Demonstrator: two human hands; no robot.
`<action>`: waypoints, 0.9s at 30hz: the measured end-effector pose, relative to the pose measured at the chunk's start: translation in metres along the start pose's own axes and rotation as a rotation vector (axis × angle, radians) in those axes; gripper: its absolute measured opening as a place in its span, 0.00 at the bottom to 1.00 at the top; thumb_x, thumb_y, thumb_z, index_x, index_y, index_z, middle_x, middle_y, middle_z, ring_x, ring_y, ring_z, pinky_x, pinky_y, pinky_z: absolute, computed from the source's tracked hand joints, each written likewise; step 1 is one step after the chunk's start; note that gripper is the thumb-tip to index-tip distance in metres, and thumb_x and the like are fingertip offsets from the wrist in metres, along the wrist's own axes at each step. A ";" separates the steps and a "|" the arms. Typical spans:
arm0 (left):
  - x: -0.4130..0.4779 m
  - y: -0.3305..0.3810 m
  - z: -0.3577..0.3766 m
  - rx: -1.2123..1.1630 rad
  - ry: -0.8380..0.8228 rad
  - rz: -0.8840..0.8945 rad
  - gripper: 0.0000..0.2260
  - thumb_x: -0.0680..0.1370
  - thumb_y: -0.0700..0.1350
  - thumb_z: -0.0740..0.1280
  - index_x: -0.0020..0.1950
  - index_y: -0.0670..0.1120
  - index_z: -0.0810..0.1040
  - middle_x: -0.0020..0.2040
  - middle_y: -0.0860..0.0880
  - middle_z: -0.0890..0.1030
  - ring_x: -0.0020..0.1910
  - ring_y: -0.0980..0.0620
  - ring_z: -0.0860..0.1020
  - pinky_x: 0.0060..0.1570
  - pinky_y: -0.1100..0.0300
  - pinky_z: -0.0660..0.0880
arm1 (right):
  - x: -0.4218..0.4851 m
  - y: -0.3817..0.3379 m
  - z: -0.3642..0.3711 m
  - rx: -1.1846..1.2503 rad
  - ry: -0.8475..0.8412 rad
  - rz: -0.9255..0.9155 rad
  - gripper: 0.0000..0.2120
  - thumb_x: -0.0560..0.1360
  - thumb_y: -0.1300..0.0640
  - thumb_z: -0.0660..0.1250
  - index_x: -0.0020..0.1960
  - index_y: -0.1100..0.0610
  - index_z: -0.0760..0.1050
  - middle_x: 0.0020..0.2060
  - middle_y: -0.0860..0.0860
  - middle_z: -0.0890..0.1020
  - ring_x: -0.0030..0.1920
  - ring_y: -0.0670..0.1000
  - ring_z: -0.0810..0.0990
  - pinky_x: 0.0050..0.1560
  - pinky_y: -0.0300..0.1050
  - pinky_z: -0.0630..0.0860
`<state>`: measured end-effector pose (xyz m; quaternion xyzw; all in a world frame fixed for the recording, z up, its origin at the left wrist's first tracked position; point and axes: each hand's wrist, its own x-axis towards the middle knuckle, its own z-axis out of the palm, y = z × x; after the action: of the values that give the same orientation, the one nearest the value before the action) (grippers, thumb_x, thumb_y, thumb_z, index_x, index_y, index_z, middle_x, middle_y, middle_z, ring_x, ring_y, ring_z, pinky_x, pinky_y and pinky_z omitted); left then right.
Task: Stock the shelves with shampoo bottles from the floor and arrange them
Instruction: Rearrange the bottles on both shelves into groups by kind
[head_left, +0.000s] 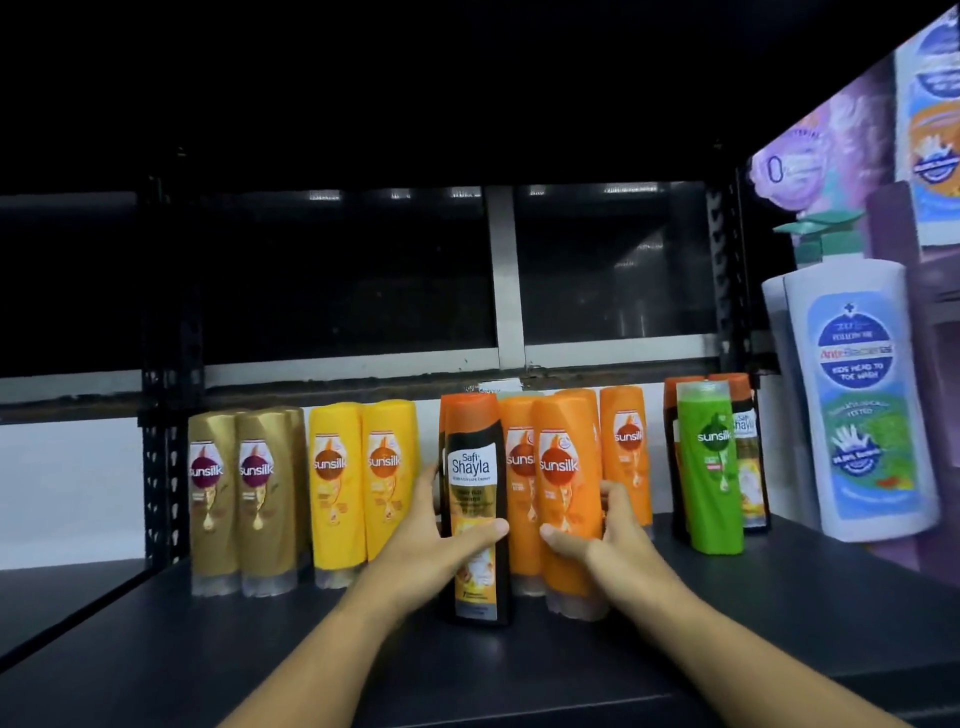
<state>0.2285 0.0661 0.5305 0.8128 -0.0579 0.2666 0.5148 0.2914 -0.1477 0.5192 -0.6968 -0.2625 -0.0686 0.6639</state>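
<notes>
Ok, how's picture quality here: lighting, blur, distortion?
Head view: top half almost black, light falls only on the bottle row; wide-angle lens stretches the white pump bottle at right, its label blurred; Safi Shayla bottle label reads clearly.

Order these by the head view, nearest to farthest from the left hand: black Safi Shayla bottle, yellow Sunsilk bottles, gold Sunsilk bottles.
1. black Safi Shayla bottle: held in the left hand.
2. yellow Sunsilk bottles: just left.
3. gold Sunsilk bottles: far left.
</notes>
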 end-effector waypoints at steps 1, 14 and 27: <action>0.001 -0.002 0.000 -0.013 0.001 0.000 0.52 0.62 0.67 0.79 0.79 0.69 0.52 0.74 0.62 0.70 0.71 0.56 0.73 0.68 0.50 0.74 | 0.003 0.000 -0.003 0.033 -0.055 0.007 0.35 0.71 0.51 0.79 0.69 0.44 0.60 0.60 0.45 0.77 0.57 0.46 0.79 0.54 0.46 0.77; 0.002 -0.003 0.006 -0.070 -0.023 0.000 0.32 0.69 0.62 0.78 0.62 0.82 0.61 0.70 0.64 0.74 0.69 0.57 0.74 0.65 0.54 0.75 | 0.018 0.007 -0.001 0.385 -0.271 -0.019 0.32 0.71 0.37 0.70 0.73 0.39 0.67 0.64 0.46 0.81 0.63 0.52 0.82 0.65 0.62 0.76; -0.006 0.007 0.013 -0.185 -0.107 0.058 0.36 0.72 0.60 0.76 0.72 0.77 0.59 0.69 0.66 0.76 0.66 0.63 0.77 0.61 0.59 0.77 | -0.002 -0.004 0.008 -0.016 -0.300 -0.211 0.28 0.76 0.30 0.63 0.66 0.15 0.49 0.72 0.29 0.64 0.70 0.32 0.66 0.69 0.41 0.68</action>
<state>0.2254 0.0504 0.5291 0.7728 -0.1333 0.2312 0.5758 0.2856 -0.1406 0.5213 -0.6729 -0.4298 -0.0354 0.6010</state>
